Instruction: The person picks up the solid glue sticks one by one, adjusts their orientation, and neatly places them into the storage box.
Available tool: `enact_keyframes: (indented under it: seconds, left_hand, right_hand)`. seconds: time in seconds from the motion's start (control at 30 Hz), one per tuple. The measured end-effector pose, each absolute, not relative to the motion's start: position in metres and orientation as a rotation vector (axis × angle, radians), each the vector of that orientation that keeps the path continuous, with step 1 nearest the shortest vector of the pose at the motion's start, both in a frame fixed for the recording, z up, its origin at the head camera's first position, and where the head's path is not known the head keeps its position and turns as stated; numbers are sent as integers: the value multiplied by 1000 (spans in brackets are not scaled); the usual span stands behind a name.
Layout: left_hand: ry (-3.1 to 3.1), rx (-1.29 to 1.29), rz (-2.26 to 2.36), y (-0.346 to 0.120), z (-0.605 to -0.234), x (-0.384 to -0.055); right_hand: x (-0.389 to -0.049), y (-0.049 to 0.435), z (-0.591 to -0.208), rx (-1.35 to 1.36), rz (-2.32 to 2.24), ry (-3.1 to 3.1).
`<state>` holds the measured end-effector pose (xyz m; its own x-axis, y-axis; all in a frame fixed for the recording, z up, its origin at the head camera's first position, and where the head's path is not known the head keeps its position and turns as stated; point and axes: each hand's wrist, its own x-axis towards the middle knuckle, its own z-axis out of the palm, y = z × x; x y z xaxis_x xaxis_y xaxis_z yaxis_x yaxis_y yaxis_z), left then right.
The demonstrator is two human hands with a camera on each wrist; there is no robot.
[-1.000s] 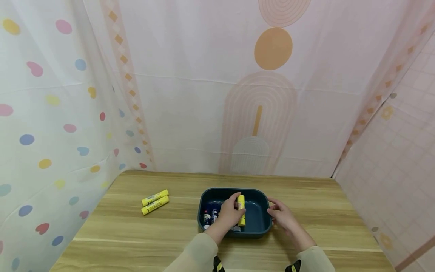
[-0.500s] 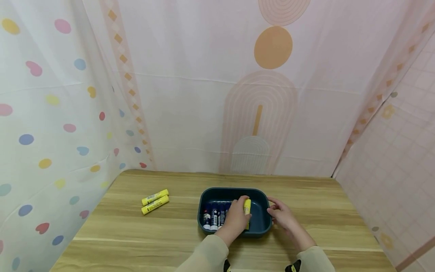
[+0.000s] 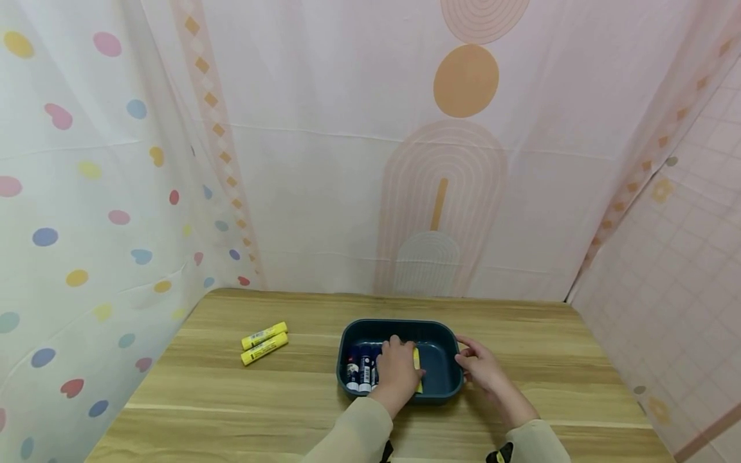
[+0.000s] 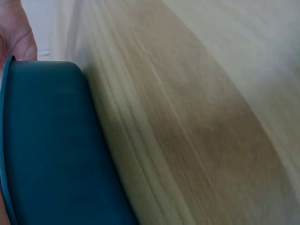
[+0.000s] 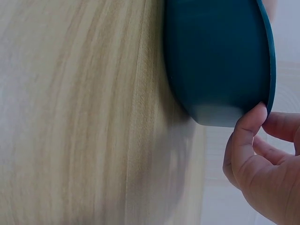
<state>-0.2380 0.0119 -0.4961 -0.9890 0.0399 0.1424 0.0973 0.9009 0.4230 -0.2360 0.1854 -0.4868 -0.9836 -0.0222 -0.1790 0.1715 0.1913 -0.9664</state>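
Observation:
In the head view my left hand (image 3: 397,370) reaches down into a dark teal plastic bin (image 3: 446,393), its thumb and fingers around a yellow glue stick (image 3: 417,370) that it partly covers. Several dark blue glue sticks with white ends (image 3: 364,373) lie side by side in the bin's left part. At the bin's right end, my right hand (image 3: 479,366) pinches the rim between thumb and fingers, as the right wrist view shows with the hand (image 5: 267,159) at the bin's corner (image 5: 220,70). The left wrist view mostly shows the bin's outer wall (image 4: 51,140).
Two yellow glue sticks (image 3: 264,344) lie together on the wood-grain table (image 3: 231,411), left of the bin. Patterned cloth curtains (image 3: 324,212) hang behind the table and along both sides.
My left hand moved right with the yellow glue stick and lowered it into the bin, then shifted slightly back left. The right hand stays on the rim.

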Motion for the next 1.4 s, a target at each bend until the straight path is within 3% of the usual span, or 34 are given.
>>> enact_keyframes:
  seconds: [0.57, 0.93, 1.4]
  left_hand:
    - [-2792, -255, -712, -19, -472, -235]
    - [-2678, -371, -621, -83, -460, -232]
    - [-2689, -302, -320, -190, -488, -238]
  right_hand:
    - [-235, 186, -487, 157, -1897, 2304]
    - [-234, 186, -487, 139, -1919, 2294]
    - [-235, 185, -489, 142, -1945, 2256]
